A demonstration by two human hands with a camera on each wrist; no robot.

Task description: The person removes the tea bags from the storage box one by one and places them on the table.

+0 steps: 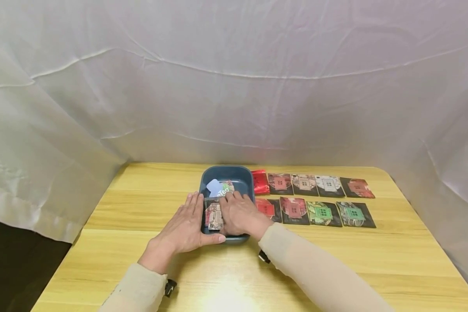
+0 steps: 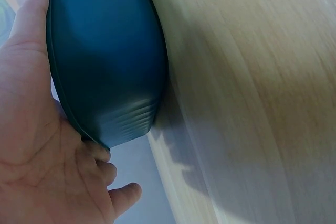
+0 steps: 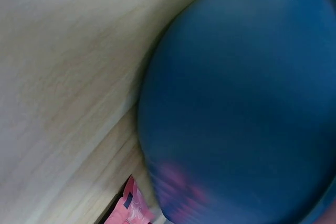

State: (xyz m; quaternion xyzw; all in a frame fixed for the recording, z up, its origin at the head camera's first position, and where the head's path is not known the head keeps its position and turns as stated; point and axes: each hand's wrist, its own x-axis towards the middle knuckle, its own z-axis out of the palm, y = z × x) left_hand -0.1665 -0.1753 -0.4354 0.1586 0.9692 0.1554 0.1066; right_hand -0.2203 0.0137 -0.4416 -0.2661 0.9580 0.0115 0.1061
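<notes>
A dark blue plastic bin [image 1: 227,170] stands on the table with sachets inside. My left hand [image 1: 183,225] lies along the bin's left rim, fingers straight and thumb stretched along the near rim. In the left wrist view its palm is against the bin's outer wall [image 2: 110,51]. My right hand [image 1: 239,213] reaches into the bin and holds a patterned tea sachet [image 1: 215,216] near the front, thumb by its near edge and fingers toward its far edge. Some fingertips are hidden. Behind it lies a pale blue and green packet [image 1: 219,188] with "Tea" lettering.
Right of the bin lie two rows of flat tea sachets, among them a pale one [image 1: 329,185] and a green one [image 1: 354,214]. A shiny red packet [image 1: 260,182] sits against the bin's right side. A light curtain [image 1: 234,108] hangs behind the wooden table [image 1: 140,208].
</notes>
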